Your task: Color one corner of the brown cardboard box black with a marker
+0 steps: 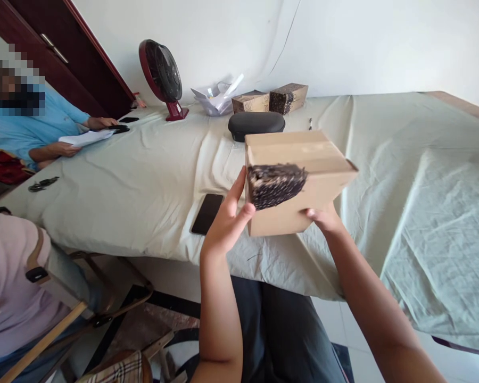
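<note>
I've got the left hand (226, 226) and right hand (324, 217) gripping the cardboard box (303, 185) over the table (143, 181), from here looks like a hold-and-tilt step, so next move probably needs both steady

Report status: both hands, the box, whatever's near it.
Left hand and right hand gripping cardboard box. Box tilted, dark patch at one corner. Closest items: phone beside left hand, black case beyond box.

A cloth-covered bench (123, 186) carries a black phone (207, 214), dark case (256, 126), two patterned boxes (250, 101), plastic basket (215, 110) and red fan (165, 74).
</note>
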A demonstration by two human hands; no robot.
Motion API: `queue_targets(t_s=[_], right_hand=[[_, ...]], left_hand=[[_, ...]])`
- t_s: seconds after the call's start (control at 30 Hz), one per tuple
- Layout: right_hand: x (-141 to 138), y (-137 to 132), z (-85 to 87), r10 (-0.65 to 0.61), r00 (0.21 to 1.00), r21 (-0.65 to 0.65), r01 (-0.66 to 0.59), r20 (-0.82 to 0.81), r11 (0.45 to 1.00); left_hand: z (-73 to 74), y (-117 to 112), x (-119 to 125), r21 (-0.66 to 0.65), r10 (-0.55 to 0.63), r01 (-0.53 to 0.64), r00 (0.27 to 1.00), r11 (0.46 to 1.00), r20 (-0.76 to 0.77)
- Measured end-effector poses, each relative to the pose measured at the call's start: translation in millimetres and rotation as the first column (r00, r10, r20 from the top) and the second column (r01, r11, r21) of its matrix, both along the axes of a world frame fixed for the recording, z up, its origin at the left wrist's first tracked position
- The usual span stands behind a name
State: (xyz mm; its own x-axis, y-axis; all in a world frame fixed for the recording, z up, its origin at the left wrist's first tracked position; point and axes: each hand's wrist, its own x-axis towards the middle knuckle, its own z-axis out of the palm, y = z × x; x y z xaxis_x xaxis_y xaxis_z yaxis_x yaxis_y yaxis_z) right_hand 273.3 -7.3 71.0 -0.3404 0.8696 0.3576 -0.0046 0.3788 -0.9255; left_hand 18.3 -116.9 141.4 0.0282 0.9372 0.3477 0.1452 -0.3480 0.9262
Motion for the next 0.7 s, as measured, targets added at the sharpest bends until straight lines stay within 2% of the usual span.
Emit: queue_targets(t_s=[0.1,0.23,0.33,0.4,0.47,0.57,0.63,0.7], right_hand=[[-1.7,2.7,-11.7,0.026,0.997,-0.088,-0.033,-0.075,0.996],[-6.2,9.3,-13.5,0.074,0.997,-0.121,-0.077,-0.021,0.990],[-6.4,18.2,-7.2,-0.043,0.996,-0.102,0.050,0.072,0.994],[-5.7,23.9,-6.9,-0.171,0.960,-0.047,0.186,0.220,0.981],[-6.9,27.2,-12.1,-0.263,0.848,0.047,0.272,0.460,0.961],[-15.9,27.7,-25.7,-0.331,0.563,0.210,0.270,0.757,0.940],[-24.7,27.5,-33.0,-0.377,0.420,0.288,0.262,0.825,0.921],[-31.5,29.0,-35.9,-0.414,0.347,0.327,0.283,0.842,0.902]], left_hand=[[-16.4,12.9,-6.2,-0.040,-0.036,0.033,0.997,0.999,-0.061],[-34.5,28.4,-3.2,-0.080,0.035,-0.029,0.997,0.996,0.069],[-40.6,33.0,-4.8,-0.097,0.107,-0.094,0.985,0.991,0.134],[-42.5,33.4,-10.2,-0.142,0.171,-0.148,0.971,0.979,0.169],[-43.7,32.8,-17.1,-0.171,0.210,-0.175,0.954,0.970,0.212],[-44.8,31.8,-24.8,-0.156,0.198,-0.164,0.950,0.974,0.240],[-45.1,31.5,-26.8,-0.139,0.193,-0.163,0.950,0.977,0.247],[-45.4,31.6,-26.8,-0.138,0.202,-0.172,0.948,0.975,0.247]])
